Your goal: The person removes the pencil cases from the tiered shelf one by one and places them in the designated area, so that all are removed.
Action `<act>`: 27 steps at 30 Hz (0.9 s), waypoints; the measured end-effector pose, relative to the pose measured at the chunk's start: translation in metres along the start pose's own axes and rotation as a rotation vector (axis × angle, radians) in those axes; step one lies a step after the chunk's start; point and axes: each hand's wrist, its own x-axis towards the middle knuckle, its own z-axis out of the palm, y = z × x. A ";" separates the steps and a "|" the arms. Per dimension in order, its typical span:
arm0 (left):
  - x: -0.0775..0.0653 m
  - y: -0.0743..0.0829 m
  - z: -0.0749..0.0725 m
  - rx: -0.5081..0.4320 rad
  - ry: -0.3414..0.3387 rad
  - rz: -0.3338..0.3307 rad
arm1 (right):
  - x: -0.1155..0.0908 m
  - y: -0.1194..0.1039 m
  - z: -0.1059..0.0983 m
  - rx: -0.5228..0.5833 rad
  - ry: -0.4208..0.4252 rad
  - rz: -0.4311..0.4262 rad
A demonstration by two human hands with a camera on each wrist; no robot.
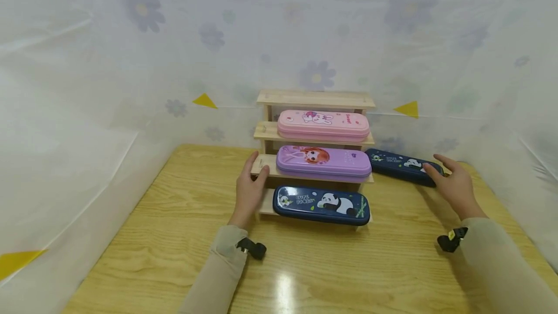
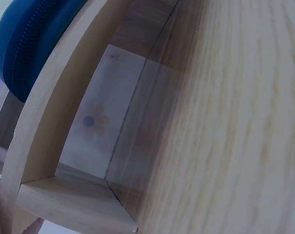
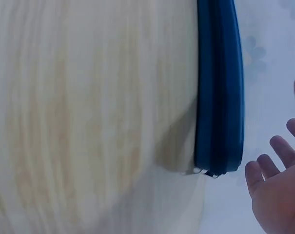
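Note:
A stepped wooden rack (image 1: 267,207) holds three pencil cases. The pink pencil case (image 1: 323,126) with a rabbit is highest, the purple pencil case (image 1: 323,163) with a cartoon girl sits below it, and a dark blue panda pencil case (image 1: 321,206) lies on the lowest step. My left hand (image 1: 249,190) grips the rack's left end, thumb in front of the board. Beside the rack on the right, a second dark blue panda pencil case (image 1: 398,165) lies on the table. My right hand (image 1: 455,188) is at its right end, fingers spread; the right wrist view shows a gap between them.
The rack's top board (image 1: 316,98) carries no case. Wood-grain table (image 1: 187,236) extends around the rack. A pale flowered cloth (image 1: 261,28) hangs behind and along both sides, with yellow pennants (image 1: 408,109) on a string.

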 end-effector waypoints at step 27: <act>-0.001 -0.003 0.001 0.002 0.001 0.034 | 0.019 -0.084 0.011 0.148 0.096 -0.226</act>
